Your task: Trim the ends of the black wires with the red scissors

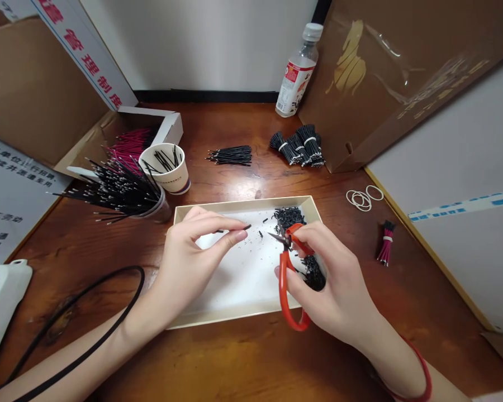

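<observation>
My left hand (pixel 197 251) is closed in a pinch on a thin black wire (pixel 247 226), whose dark end pokes out past thumb and forefinger. In my right hand (pixel 333 273) are scissors with red-orange handles (pixel 283 282). Their short blades point left toward the wire, slightly parted and not touching it. Both hands are over a shallow white box (pixel 235 279). Short black offcuts (pixel 289 218) are heaped along its right side, and a few small bits are scattered in its middle.
Black wires (pixel 121 190) fill a clear cup beside a paper cup (pixel 174 173). Behind lie a loose wire pile (pixel 230 155) and banded bundles (pixel 304 146). A bottle (pixel 299 72), rubber bands (pixel 360 200) and a red-black bundle (pixel 386 243) are also there. A black cable (pixel 126 312) crosses my left forearm.
</observation>
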Available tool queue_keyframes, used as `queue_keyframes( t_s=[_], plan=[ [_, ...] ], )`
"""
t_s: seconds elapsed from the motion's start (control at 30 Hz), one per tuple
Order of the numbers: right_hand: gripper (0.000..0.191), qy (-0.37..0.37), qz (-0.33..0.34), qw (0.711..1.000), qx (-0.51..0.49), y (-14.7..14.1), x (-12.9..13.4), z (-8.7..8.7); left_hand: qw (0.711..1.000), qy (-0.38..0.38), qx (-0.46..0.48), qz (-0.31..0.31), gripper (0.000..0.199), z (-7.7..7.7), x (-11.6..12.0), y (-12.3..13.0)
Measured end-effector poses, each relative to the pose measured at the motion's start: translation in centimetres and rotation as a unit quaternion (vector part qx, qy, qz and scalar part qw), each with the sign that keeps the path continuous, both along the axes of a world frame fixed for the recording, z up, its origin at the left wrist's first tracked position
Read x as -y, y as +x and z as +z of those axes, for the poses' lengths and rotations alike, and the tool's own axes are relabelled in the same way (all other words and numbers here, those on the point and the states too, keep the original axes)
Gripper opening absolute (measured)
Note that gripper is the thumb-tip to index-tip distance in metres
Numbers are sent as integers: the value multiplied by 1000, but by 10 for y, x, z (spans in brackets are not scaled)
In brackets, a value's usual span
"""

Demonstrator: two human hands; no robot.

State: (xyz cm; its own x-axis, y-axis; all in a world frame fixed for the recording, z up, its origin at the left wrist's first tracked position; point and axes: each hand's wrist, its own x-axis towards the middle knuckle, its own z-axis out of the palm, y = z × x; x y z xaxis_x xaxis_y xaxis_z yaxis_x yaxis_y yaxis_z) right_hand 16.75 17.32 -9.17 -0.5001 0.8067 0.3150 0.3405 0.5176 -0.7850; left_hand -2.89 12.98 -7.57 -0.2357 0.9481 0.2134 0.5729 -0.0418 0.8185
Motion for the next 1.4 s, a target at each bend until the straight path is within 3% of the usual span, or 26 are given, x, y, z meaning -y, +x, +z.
queue_keyframes(
  t_s=[0.7, 1.0, 1.4],
  plan=[
    [11, 35, 39, 998, 25, -1, 2, -5, 1000, 27, 2, -13, 10, 1, -1, -2],
    [17, 44, 41, 998, 24, -2, 2, -6, 1000, 19, 15, -18, 9, 1, -3, -1],
    [9, 53, 24, 998, 29, -3, 3, -5, 999, 17, 24, -23, 10, 1, -3, -3]
  ],
)
